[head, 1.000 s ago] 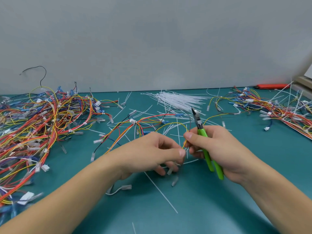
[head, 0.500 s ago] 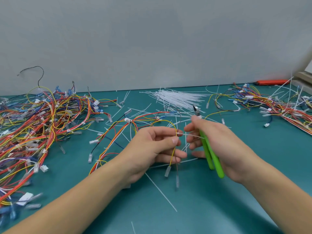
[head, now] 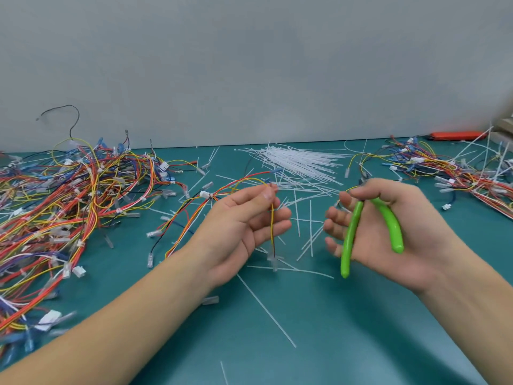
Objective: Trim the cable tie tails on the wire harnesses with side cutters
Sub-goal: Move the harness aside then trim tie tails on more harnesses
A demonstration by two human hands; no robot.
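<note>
Working over a teal table [head: 319, 343] backed by a grey wall [head: 249, 65]. Sprawling far out to the left of the left hand, a big heap of coloured wires [head: 61, 207]; lying well beyond the right hand at the far right, a second, smaller heap [head: 455, 173]. Spreading beyond and between both hands, a fan of white cable ties [head: 299, 161], with loose white strips [head: 305, 234] scattering under and between the hands. Raising the left hand [head: 244, 226] palm-up, thumb and forefinger pinching a wire bundle [head: 222, 194] at its top, other fingers lying loosely uncurled; trailing from that pinch leftward down to the table, red, yellow and orange strands, and hanging straight down past the fingers, one thin strand [head: 272, 229] ending in a clear connector [head: 273, 262]. Holding the right hand [head: 388, 232] palm-up just beside the left, apart from it, fingers curling round green-handled cutters [head: 369, 232]; handles spreading apart across the palm, blades mostly hiding behind the forefinger. Resting far behind the right hand by the wall, an orange tool [head: 455, 135].
</note>
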